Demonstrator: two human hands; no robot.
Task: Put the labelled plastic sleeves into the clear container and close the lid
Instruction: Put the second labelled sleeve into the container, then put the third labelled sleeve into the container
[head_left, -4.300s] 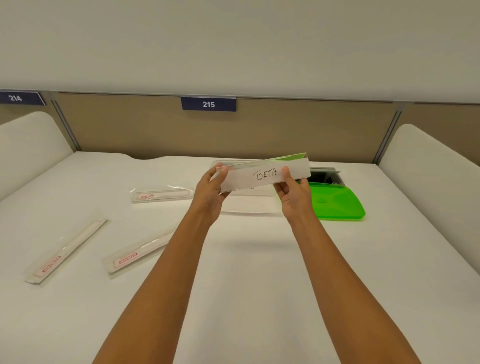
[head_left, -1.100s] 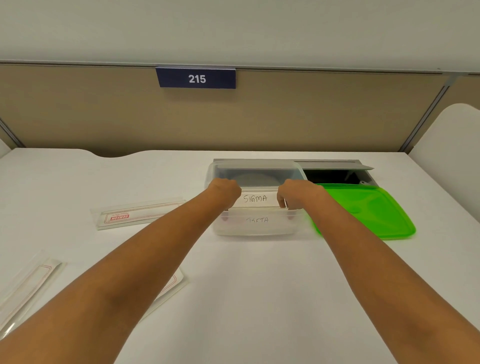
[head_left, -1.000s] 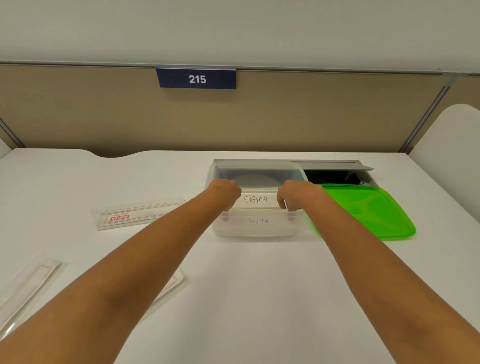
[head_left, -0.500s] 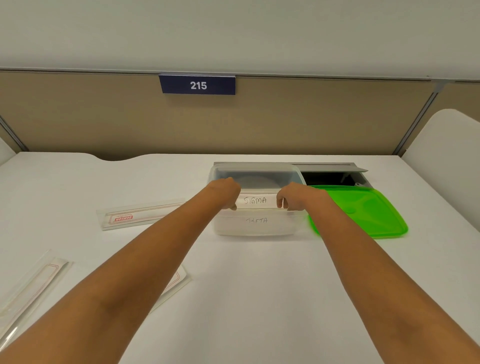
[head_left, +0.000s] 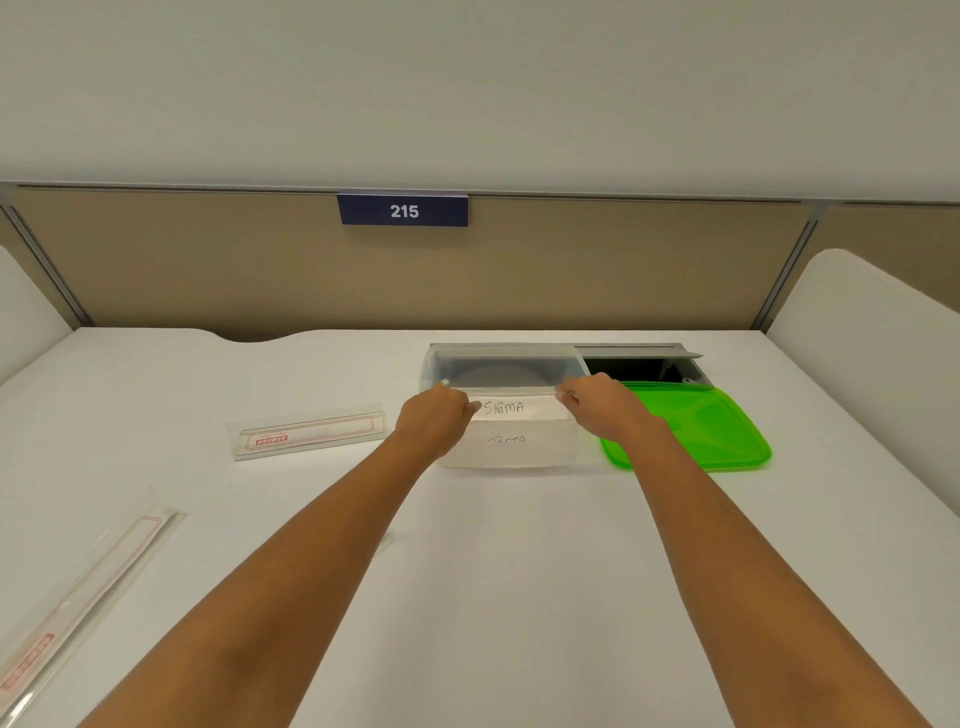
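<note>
A clear container (head_left: 506, 364) stands open at the back of the white table. My left hand (head_left: 434, 421) and my right hand (head_left: 597, 402) pinch the two ends of a plastic sleeve labelled SIGMA (head_left: 511, 408), held along the container's front rim. Through the container's front wall I read a sleeve labelled BETA (head_left: 509, 441) inside. The green lid (head_left: 696, 434) lies flat on the table just right of the container.
Three long plastic sleeves with red print lie on the table (head_left: 519, 571): one (head_left: 309, 435) left of the container, one (head_left: 78, 597) at the near left, one mostly hidden under my left forearm. A dark cable opening (head_left: 644, 369) sits behind the lid. White dividers flank the desk.
Earlier I held the BETA sleeve in the air; it now sits in the container. Over the last second my hands have kept the SIGMA sleeve at the rim, barely moving.
</note>
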